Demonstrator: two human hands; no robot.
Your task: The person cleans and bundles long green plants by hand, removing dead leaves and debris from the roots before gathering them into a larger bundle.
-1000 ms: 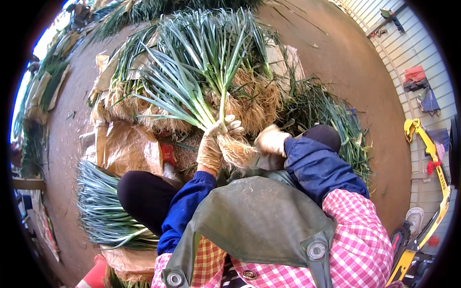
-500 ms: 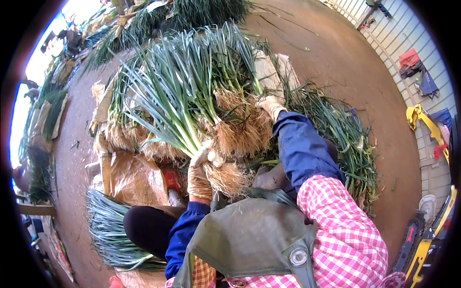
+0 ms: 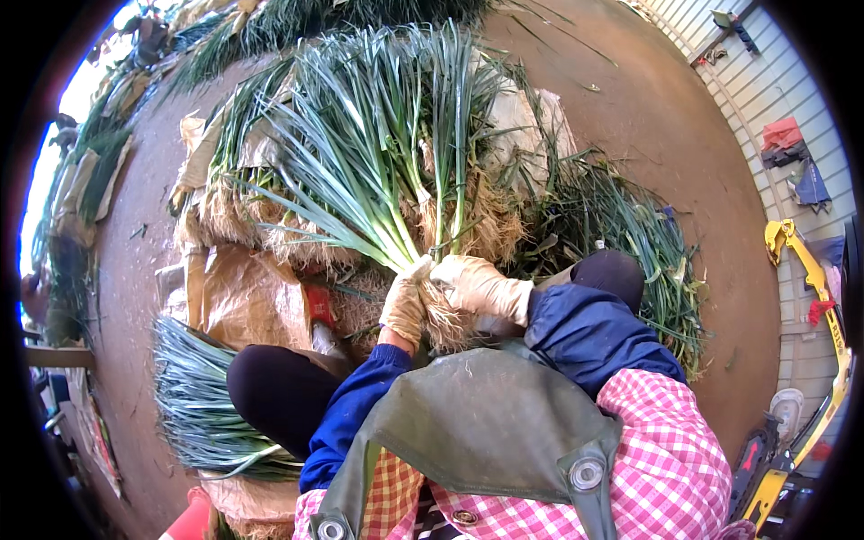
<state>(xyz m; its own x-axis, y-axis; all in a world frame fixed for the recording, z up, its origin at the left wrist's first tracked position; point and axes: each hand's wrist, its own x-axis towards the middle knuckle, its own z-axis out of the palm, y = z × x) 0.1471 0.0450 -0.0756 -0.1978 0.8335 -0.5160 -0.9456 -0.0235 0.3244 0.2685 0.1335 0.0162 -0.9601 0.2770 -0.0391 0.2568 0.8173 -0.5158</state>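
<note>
My left hand (image 3: 405,301), in a tan work glove, is closed round the white lower stems of a bunch of green onions (image 3: 387,229). Their long green leaves fan out away from me. Stringy pale roots (image 3: 447,326) hang below the fist. My right hand (image 3: 480,286), gloved alike, is against the left one, its fingers closed on green onion stalks (image 3: 457,211) at the right side of the bunch. The fingertips are partly hidden among stems and roots. Just beyond both hands lies a heap of green onions with brown roots (image 3: 497,216).
Loose green leaves (image 3: 657,270) are piled at my right. A bundle of green onions (image 3: 202,396) lies by my left knee, near a tan plastic sack (image 3: 252,301). More bundles (image 3: 360,11) line the far side. A yellow-armed tool (image 3: 821,283) stands by the right wall.
My right hand has come back from the heap toward me, bringing green onion stalks up to the left hand. The left hand has shifted slightly right and up with its bunch.
</note>
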